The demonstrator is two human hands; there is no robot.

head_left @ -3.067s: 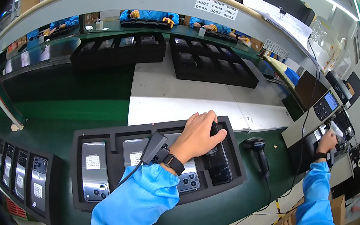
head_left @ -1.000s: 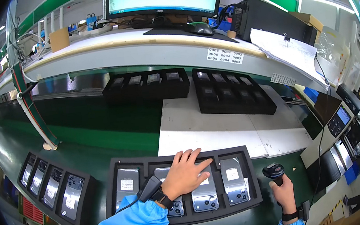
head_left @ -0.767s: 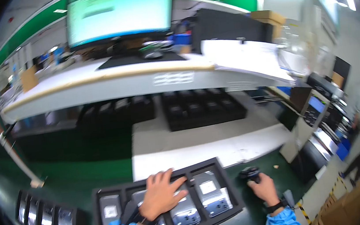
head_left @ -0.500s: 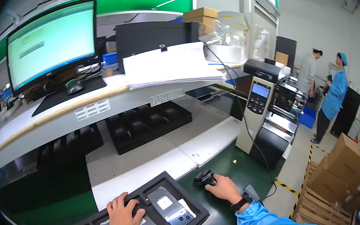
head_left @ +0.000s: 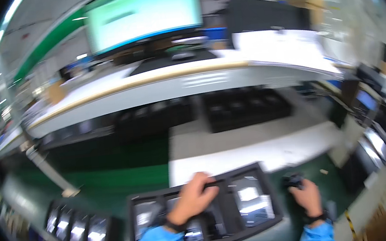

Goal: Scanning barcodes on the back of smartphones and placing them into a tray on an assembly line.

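Where the green tabletop (head_left: 114, 177) meets its near edge, a black moulded plastic tray with rectangular compartments (head_left: 256, 173) sits square to the person, its front rim close to that edge.

Left hand (head_left: 193, 200): lies on the tray's middle, fingers (head_left: 209, 192) spread and curled loosely over the far rim and the divider beneath; whether they grip anything cannot be told through the blur. Blue sleeve, dark wristband.

Right hand (head_left: 308, 198): just right of the tray, fingers closed around a small black handheld scanner (head_left: 293, 181), whose head shows above the knuckles.

Tray contents: flat, glossy rectangular devices (head_left: 248, 200) in separate compartments, faces reflecting light; one lies right of the left hand, others left of it and under the wrist.

Second black compartment tray (head_left: 79, 228): lower left, apart from the first, holding a row of similar shiny devices.

Open room: bare green surface left and behind the main tray; a pale white mat (head_left: 254, 154) just beyond its far rim.

Further back: empty dark trays (head_left: 246, 107), a curved pale shelf edge (head_left: 150, 82), a lit monitor (head_left: 143, 14).
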